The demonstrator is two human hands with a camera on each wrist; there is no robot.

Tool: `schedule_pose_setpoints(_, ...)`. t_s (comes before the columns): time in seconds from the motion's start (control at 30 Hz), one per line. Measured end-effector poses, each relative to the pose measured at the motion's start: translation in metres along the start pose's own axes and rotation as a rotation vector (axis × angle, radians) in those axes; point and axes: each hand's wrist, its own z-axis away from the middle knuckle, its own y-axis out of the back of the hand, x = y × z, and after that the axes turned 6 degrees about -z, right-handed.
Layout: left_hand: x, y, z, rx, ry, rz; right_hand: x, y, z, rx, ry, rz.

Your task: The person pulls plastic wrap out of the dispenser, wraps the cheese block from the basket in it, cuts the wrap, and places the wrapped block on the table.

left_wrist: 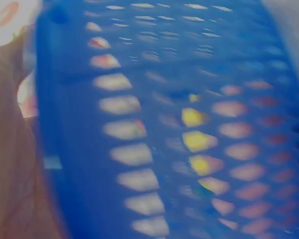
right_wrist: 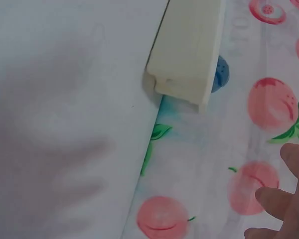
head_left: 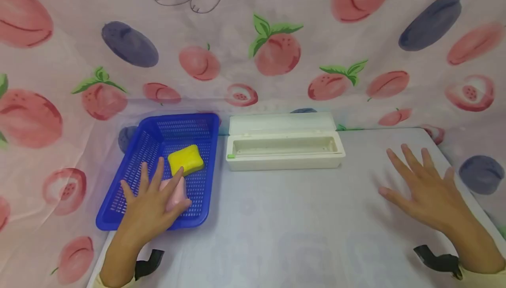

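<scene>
My left hand [head_left: 149, 209] is spread over the near part of a blue plastic basket [head_left: 211, 182], its fingers straight and holding nothing. Inside the basket lie a yellow sponge [head_left: 186, 160] and, partly hidden under that hand, a pink sponge-like block [head_left: 179, 193]. The left wrist view is filled by the basket's slotted wall [left_wrist: 74, 164], with yellow and pink showing through the slots. On the right, my right hand [head_left: 431, 193] hovers with fingers spread above the white table. In the right wrist view, a few fingertips [right_wrist: 274, 201] show at the lower right.
A long white box [head_left: 284, 163] with its lid [head_left: 281, 123] raised stands at the table's back edge, right of the basket. A small green piece [head_left: 231, 156] sits at its left front rim. Behind hangs a fruit-printed cloth [head_left: 237, 37]. The white table [head_left: 292, 217] spreads between the hands.
</scene>
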Motion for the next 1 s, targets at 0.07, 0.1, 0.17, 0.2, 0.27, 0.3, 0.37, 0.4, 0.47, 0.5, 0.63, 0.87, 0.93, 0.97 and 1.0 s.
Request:
schedule_pose_setpoints(0.07,0.006,0.009,-0.005,-0.011,-0.027,0.002,-0.003,0.003,-0.004,0.017,0.025,-0.013)
schedule_pose_setpoints(0.1,0.01,0.016,-0.009,-0.016,-0.048,0.005,-0.006,0.006,-0.007,0.022,0.037,-0.02)
schedule_pose_setpoints(0.17,0.019,0.031,-0.02,-0.027,-0.106,0.006,-0.013,0.012,-0.015,0.038,0.07,-0.036)
schedule_pose_setpoints(0.2,0.025,0.039,-0.027,-0.041,-0.145,0.002,-0.018,0.014,-0.021,0.043,0.091,-0.045)
schedule_pose_setpoints(0.27,0.037,0.053,-0.044,-0.073,-0.237,-0.011,-0.029,0.018,-0.034,0.031,0.126,-0.071)
schedule_pose_setpoints(0.3,0.044,0.059,-0.054,-0.091,-0.284,-0.012,-0.035,0.02,-0.042,0.015,0.144,-0.077)
schedule_pose_setpoints(0.37,0.059,0.068,-0.076,-0.144,-0.38,-0.009,-0.046,0.02,-0.059,-0.004,0.191,-0.116)
schedule_pose_setpoints(0.4,0.066,0.069,-0.088,-0.174,-0.423,0.008,-0.051,0.019,-0.068,-0.026,0.214,-0.142)
schedule_pose_setpoints(0.47,0.08,0.068,-0.114,-0.226,-0.488,0.065,-0.06,0.014,-0.086,-0.057,0.266,-0.191)
schedule_pose_setpoints(0.5,0.087,0.067,-0.127,-0.252,-0.515,0.09,-0.063,0.01,-0.096,-0.064,0.293,-0.215)
schedule_pose_setpoints(0.63,0.111,0.049,-0.173,-0.349,-0.588,0.183,-0.073,-0.009,-0.134,-0.104,0.373,-0.298)
schedule_pose_setpoints(0.87,0.151,0.013,-0.218,-0.435,-0.583,0.266,-0.089,-0.032,-0.176,-0.215,0.389,-0.353)
schedule_pose_setpoints(0.93,0.158,0.006,-0.223,-0.459,-0.567,0.279,-0.091,-0.038,-0.183,-0.244,0.382,-0.359)
schedule_pose_setpoints(0.97,0.161,0.003,-0.225,-0.472,-0.558,0.287,-0.092,-0.04,-0.186,-0.258,0.377,-0.36)
schedule_pose_setpoints(1.0,0.163,0.0,-0.226,-0.48,-0.55,0.293,-0.092,-0.043,-0.188,-0.269,0.375,-0.35)
